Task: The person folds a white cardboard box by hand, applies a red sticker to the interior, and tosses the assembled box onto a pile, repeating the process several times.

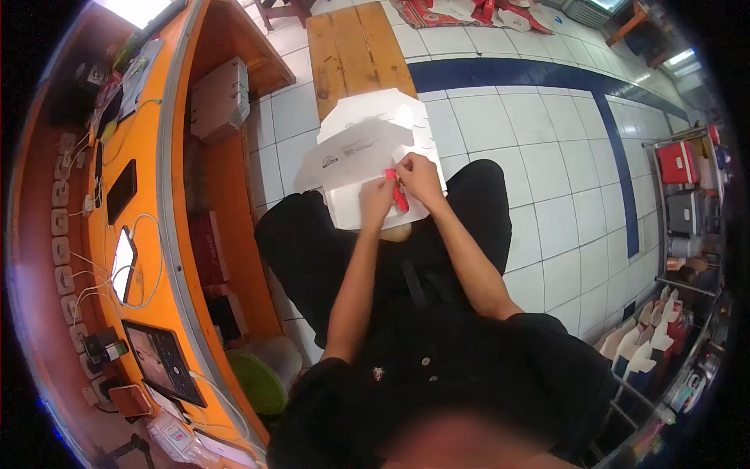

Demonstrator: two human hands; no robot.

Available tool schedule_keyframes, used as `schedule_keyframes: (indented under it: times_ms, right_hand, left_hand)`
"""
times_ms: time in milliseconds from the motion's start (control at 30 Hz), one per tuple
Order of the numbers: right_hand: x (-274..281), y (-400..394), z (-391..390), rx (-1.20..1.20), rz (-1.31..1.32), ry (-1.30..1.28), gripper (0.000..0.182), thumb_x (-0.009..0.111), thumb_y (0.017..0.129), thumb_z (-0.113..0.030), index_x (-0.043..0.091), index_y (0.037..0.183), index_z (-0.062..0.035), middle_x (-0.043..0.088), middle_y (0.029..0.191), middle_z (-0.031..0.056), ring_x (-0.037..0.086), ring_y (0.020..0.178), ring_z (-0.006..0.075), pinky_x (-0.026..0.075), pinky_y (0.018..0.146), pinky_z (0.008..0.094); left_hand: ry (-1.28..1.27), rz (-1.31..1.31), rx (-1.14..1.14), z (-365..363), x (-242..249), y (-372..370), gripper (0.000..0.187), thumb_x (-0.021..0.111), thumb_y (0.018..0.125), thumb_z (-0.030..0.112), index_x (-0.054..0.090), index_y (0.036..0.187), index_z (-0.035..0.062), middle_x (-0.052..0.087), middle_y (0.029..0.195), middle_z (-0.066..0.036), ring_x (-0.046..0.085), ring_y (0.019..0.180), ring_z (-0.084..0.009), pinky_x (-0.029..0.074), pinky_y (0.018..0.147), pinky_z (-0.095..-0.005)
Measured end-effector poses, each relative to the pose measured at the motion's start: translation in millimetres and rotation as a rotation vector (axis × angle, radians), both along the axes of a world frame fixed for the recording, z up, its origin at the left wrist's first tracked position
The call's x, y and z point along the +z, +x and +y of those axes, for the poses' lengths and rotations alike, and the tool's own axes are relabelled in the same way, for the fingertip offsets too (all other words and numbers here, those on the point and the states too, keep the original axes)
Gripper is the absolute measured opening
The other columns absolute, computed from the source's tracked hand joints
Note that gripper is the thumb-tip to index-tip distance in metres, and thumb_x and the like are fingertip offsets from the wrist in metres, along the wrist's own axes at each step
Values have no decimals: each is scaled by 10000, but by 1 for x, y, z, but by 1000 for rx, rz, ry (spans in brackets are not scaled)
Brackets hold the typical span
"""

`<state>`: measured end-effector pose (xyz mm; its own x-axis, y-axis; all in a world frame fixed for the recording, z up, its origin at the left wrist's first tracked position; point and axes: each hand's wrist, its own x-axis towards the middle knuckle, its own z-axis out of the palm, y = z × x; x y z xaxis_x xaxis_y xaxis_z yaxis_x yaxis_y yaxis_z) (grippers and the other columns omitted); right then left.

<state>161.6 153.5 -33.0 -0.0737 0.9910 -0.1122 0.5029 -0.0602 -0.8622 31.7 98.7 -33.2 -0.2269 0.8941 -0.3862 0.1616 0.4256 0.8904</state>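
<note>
A white cardboard carton [341, 207], partly folded, rests across my lap. Its raised lid panel [351, 155] carries a small dark printed logo and tilts to the left. Over the carton my left hand [376, 202] is closed, its fingertips against a slim red object [401, 199] whose exact kind I cannot make out. Just to the right, my right hand [420, 180] is closed with fingers curled at the carton's inner edge, close to the red object's top end. What it pinches is hidden by the fingers.
More flat white cardboard [383, 102] lies beyond, on a wooden bench [355, 47]. At left, an orange counter [168, 258] holds phones, a tablet [162, 361] and cables. A shelf rack stands right, near folded cartons [641, 336]. A green-rimmed bin [262, 383] is beside my left leg.
</note>
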Motion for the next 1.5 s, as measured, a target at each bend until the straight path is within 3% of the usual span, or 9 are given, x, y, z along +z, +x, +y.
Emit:
schedule_keyframes:
  times_ms: [300, 400, 567, 800, 1067, 1167, 1300, 1433, 1500]
  right_hand:
    - [18, -9, -26, 122, -170, 73, 210, 671, 867, -204, 659, 817, -1, 691, 713, 181, 697, 692, 362, 539, 672, 437]
    - [29, -1, -27, 79, -112, -52, 285, 692, 871, -271, 646, 969, -7, 695, 841, 219, 694, 831, 397, 534, 756, 483]
    - [74, 28, -35, 432, -154, 88, 524, 738, 864, -403, 581, 1262, -99, 645, 1101, 171, 648, 1038, 395, 530, 872, 473]
    - [19, 17, -36, 894, -762, 260, 327, 682, 910, -409, 709, 997, -95, 694, 988, 117, 689, 988, 316, 544, 821, 459]
    - [-7, 14, -34, 809, -680, 491, 82, 623, 844, -132, 688, 830, -84, 702, 826, 85, 710, 850, 291, 579, 757, 430]
    - [-6, 20, -30, 808, -550, 485, 177, 620, 907, -218, 671, 822, -71, 692, 809, 117, 697, 810, 328, 563, 732, 462]
    - [60, 42, -13, 1007, -300, 315, 356, 677, 927, -362, 629, 789, -37, 646, 737, 183, 640, 756, 401, 496, 671, 498]
    - [170, 54, 28, 1388, -290, 182, 379, 740, 873, -382, 647, 799, -22, 652, 737, 201, 638, 737, 388, 475, 663, 479]
    - [201, 63, 91, 1454, -357, 156, 344, 788, 797, -380, 732, 900, -57, 689, 763, 185, 670, 734, 333, 500, 686, 461]
  left_hand:
    - [-27, -142, 125, -1, 6, -4, 327, 656, 968, 242, 747, 1065, -57, 729, 880, -97, 659, 653, -137, 541, 587, -279]
    - [16, -281, 41, -7, 3, -19, 342, 631, 994, 251, 716, 1163, -33, 734, 1002, -123, 703, 751, -185, 559, 675, -308]
    - [386, 593, -43, -56, 68, -75, 284, 591, 962, 172, 699, 1190, 39, 639, 1089, -172, 668, 974, -319, 538, 851, -400]
    - [119, 890, -359, -107, 60, -109, 224, 682, 904, 194, 716, 1061, 37, 616, 1007, -188, 608, 997, -378, 506, 883, -466]
    - [186, 896, -380, -88, 22, -114, 188, 660, 948, 175, 728, 930, 1, 700, 928, -200, 642, 865, -416, 521, 799, -490]
    - [413, 810, -259, -91, 22, -116, 228, 609, 968, 116, 655, 1163, 8, 718, 1001, -192, 674, 836, -361, 538, 771, -438]
    - [364, 97, 326, -99, 26, -135, 573, 479, 985, 59, 260, 1514, 77, 650, 1216, -151, 640, 817, -179, 538, 765, -313]
    - [336, -180, 764, -99, 23, -154, 478, 420, 1028, 115, 303, 1490, 86, 635, 1136, -135, 627, 829, -174, 542, 754, -304]
    - [363, -139, 706, -97, 13, -160, 458, 422, 1033, 106, 313, 1478, 84, 637, 1104, -127, 623, 805, -167, 542, 736, -310]
